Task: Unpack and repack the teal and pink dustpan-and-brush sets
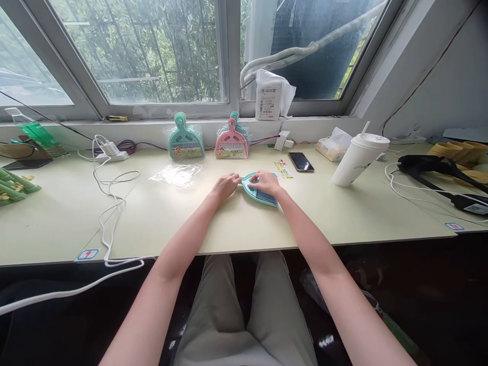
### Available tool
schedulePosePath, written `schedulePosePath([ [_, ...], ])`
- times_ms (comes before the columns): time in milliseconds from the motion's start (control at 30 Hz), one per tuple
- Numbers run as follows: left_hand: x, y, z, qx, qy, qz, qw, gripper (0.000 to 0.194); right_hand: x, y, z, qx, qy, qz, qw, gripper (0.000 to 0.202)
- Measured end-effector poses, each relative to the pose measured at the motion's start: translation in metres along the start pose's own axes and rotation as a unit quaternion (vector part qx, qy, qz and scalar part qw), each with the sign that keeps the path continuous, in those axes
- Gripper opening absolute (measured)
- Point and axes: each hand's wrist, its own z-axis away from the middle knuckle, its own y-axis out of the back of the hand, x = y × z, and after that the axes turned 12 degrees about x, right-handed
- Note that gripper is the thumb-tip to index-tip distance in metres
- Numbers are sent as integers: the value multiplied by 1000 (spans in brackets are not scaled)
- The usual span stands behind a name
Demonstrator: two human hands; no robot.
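Observation:
A teal mini dustpan with a brush [263,197] lies on the table in front of me, its handle pointing left. My left hand [227,185] is closed around the end of that handle. Over the upper part of the set, my right hand [266,183] has its fingers bent against it; the fingertips are partly hidden. A printed label card [283,169] lies just beyond my right hand. To the left is a clear plastic bag [178,173], flat on the table.
Packaged teal [185,140] and pink [232,141] dustpan sets lean by the window sill. A phone [301,162], a tissue pack [332,146] and a tilted white cup [360,160] stand right. White cables [110,203] trail left; a black strap device [442,178] lies far right.

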Motion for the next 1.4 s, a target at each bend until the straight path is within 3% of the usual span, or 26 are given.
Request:
schedulePosePath([
  [100,7,5,-1,82,27,41,995,34,-4,-1,0,54,-46,-24,997,23],
  [167,15,9,-6,170,111,106,973,40,-9,-1,0,107,-89,-58,989,27],
  [233,23,9,-13,221,222,207,927,49,-15,-2,-1,156,-120,-90,976,31],
  [267,26,8,-16,210,276,272,898,51,-17,-2,-1,174,-129,-103,971,33],
  [333,28,3,-22,128,353,411,831,45,-21,-3,-2,183,-126,-129,966,35],
  [400,26,-3,-24,45,394,511,762,34,-18,-2,-4,169,-111,-150,968,34],
  [433,23,-6,-24,30,412,538,735,28,-13,-2,-5,167,-109,-152,968,36],
  [600,1,-12,-20,94,504,557,654,15,38,0,-8,243,-149,-7,958,37],
  [733,-21,-11,-13,136,557,550,607,16,69,-6,-7,115,-199,38,972,42],
  [833,-36,-12,-7,174,593,550,562,19,70,-11,-9,37,-156,-4,987,46],
  [900,-43,-13,-4,207,600,558,534,22,64,-13,-10,24,-100,-36,994,48],
  [967,-48,-13,-2,237,601,562,517,25,58,-15,-11,51,-65,-50,995,47],
  [1100,-48,-12,-2,254,610,550,512,28,45,-21,-9,108,-76,-30,991,45],
  [1200,-46,-12,-3,255,614,557,497,21,37,-22,-7,31,-48,-30,998,36],
  [1300,-44,-14,-3,265,610,574,477,16,35,-20,-6,-50,-25,-28,998,40],
  [1400,-44,-14,-3,267,607,583,469,14,41,-15,-7,-86,-21,-30,996,44],
])
